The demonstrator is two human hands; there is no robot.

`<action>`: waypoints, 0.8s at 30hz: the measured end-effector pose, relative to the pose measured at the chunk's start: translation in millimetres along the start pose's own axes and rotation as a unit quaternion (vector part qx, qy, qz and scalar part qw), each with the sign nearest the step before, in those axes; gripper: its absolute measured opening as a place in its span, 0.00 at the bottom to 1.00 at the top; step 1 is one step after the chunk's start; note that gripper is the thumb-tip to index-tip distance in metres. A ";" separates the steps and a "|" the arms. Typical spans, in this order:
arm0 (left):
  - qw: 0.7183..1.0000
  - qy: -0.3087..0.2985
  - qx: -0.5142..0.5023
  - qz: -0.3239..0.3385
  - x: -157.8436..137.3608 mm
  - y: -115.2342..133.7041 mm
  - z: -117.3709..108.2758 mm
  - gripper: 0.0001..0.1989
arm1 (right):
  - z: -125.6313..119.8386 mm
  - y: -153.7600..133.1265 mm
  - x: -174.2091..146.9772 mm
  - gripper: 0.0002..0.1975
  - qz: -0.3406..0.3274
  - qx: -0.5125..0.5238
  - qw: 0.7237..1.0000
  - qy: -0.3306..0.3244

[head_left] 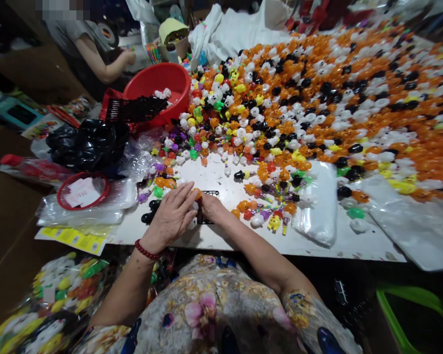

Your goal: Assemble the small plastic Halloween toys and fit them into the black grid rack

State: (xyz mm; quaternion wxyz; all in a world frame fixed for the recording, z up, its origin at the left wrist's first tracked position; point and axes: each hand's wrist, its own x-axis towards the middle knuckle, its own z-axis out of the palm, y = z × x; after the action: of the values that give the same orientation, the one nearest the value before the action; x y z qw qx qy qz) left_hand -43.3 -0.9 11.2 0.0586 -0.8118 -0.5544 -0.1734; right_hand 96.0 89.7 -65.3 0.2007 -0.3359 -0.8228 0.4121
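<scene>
My left hand [173,216], with a red bead bracelet at the wrist, reaches over small plastic figures. Its fingers close around an orange figure [197,193], partly hidden by the fingertips. Below the thumb shows a white figure [192,223]. Just to the right, my right hand [213,208] is curled at a black plastic rack [206,221] lying on the white table [225,242]; the fingertips are largely hidden. Beside my left hand lie black figures [147,218] and a green figure [158,191]. Small figures on patterned sticks [275,222] lie right of my hands.
A large heap of orange, white and black figures [317,98] covers the table's far right. A clear bag stack [317,206] lies near it. Left are a red tub [184,83], black bag [88,147] and red basket [64,204]. Another person's arm [99,64] shows behind.
</scene>
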 end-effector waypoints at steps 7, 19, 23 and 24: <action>0.999 -0.043 0.028 -0.009 11.7 3.8 1.0 0.23 | -55.7 19.9 -57.3 0.12 0.006 -0.112 0.984 0.135; 0.995 -0.083 -0.038 -0.033 30.6 5.6 -8.1 0.24 | -126.7 67.3 -108.5 0.09 0.178 -0.431 0.869 0.163; 0.994 -0.050 -0.082 -0.050 30.6 -9.1 -18.8 0.25 | -117.9 54.7 -105.5 0.09 0.102 -0.305 0.921 0.222; 0.993 -0.029 -0.095 -0.062 29.2 -14.5 -23.6 0.25 | -116.0 49.0 -104.0 0.09 0.084 -0.264 0.932 0.235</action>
State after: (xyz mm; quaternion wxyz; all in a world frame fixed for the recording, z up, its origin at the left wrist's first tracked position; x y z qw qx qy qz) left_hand -52.3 23.5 41.9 -0.0452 -0.7822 -0.5865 -0.2051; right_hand 257.6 99.3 -43.5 0.2566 -0.5320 -0.8001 0.1047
